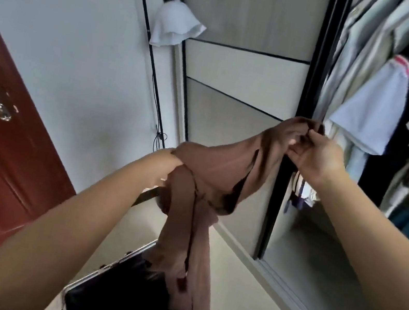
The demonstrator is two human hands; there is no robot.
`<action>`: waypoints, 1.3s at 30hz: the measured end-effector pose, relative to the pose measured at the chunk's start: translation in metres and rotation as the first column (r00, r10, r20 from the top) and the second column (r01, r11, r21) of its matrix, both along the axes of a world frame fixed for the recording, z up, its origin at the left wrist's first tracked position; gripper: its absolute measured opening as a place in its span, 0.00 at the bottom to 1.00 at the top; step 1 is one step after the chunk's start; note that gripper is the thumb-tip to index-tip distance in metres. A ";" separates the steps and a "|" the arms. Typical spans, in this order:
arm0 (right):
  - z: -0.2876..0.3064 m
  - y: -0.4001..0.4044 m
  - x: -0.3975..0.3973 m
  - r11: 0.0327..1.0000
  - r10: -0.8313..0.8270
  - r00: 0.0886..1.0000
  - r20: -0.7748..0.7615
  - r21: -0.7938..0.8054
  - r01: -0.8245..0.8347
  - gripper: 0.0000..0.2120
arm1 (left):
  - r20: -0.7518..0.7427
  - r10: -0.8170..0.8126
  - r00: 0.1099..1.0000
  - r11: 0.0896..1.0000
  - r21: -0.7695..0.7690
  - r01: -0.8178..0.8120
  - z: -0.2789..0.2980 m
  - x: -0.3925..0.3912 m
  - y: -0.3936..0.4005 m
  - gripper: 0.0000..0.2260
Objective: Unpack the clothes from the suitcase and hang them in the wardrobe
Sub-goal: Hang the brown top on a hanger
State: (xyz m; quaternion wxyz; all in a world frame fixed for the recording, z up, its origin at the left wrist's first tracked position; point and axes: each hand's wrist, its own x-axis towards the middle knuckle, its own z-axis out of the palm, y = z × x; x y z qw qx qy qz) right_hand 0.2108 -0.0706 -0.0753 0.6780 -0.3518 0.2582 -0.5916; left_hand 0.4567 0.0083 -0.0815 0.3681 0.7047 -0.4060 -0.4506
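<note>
Right hand (315, 158): fingers (310, 135) curled, pinching top of brown garment (222, 169) beside wardrobe (320, 66) opening. Left hand (166, 164) buried in the cloth; grip unreadable. Garment trails down over open suitcase (117, 300).

Risk: bunched, twisted fabric may slip or tangle; no hanger seen.

Count: one garment held, one suitcase, several hung clothes (369, 110).

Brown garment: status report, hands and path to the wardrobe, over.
Right hand pinches the brown garment at its top; left hand hidden under the cloth. Garment hangs above the open suitcase. No hanger visible. Wardrobe open, already crowded.
</note>
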 end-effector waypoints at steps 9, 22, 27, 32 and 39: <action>-0.026 0.096 0.006 0.881 0.180 0.747 -0.640 -0.233 -0.412 0.15 | -0.649 0.028 0.760 0.933 -0.255 -0.252 0.115 -0.046 0.033 0.10; 0.030 0.125 -0.008 0.900 -0.026 0.874 -0.485 -0.392 -0.190 0.18 | -0.676 -0.133 0.725 0.801 -0.504 -0.323 0.147 -0.041 0.055 0.10; 0.107 0.138 -0.015 0.911 -0.029 0.967 -0.253 -0.404 -0.078 0.12 | -0.257 -0.078 0.963 0.881 -0.470 -0.054 0.105 -0.038 0.064 0.14; 0.138 0.142 -0.009 0.952 -0.043 0.967 -0.252 -0.303 -0.036 0.12 | -0.249 -0.203 0.947 0.903 -0.421 0.083 0.091 -0.042 0.083 0.15; 0.110 0.145 0.003 1.000 0.003 0.974 -0.228 0.007 -0.001 0.11 | 0.011 -0.480 0.877 0.755 -0.505 0.420 0.074 -0.079 0.119 0.08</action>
